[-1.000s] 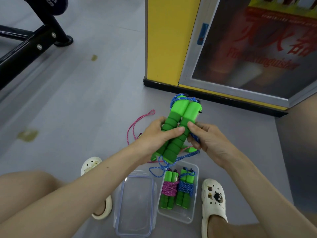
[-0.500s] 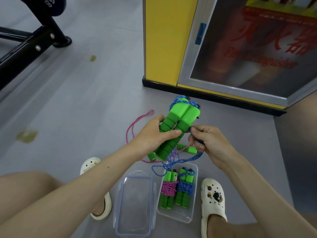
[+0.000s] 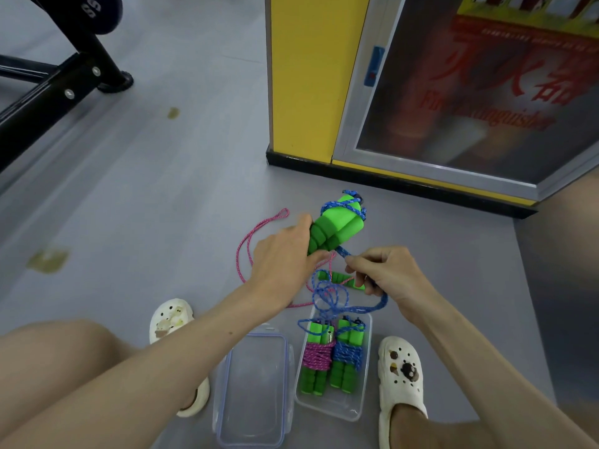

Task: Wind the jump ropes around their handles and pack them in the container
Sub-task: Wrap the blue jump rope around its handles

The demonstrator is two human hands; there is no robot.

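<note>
My left hand [image 3: 285, 257] grips a pair of green foam handles [image 3: 337, 226] held side by side, tips pointing away from me, with blue rope wound round their far end. My right hand [image 3: 382, 270] pinches the loose blue rope [image 3: 337, 296], which hangs in loops below both hands. A clear container [image 3: 363, 406] on the floor between my feet holds two wound ropes, one pink [image 3: 317, 359] and one blue [image 3: 348, 354]. A loose pink rope [image 3: 246, 251] lies on the floor behind my left hand, its green handles [image 3: 337, 278] partly hidden under my hands.
The container's clear lid [image 3: 252, 384] lies flat left of it. White clogs sit at my left foot [image 3: 171, 319] and right foot [image 3: 402, 377]. A yellow fire-extinguisher cabinet [image 3: 308, 76] stands ahead, and a black metal frame [image 3: 48, 89] at the far left.
My left hand has tilted the green handles further away and to the right. My right hand has drawn the blue rope down and toward me, away from the handles.
</note>
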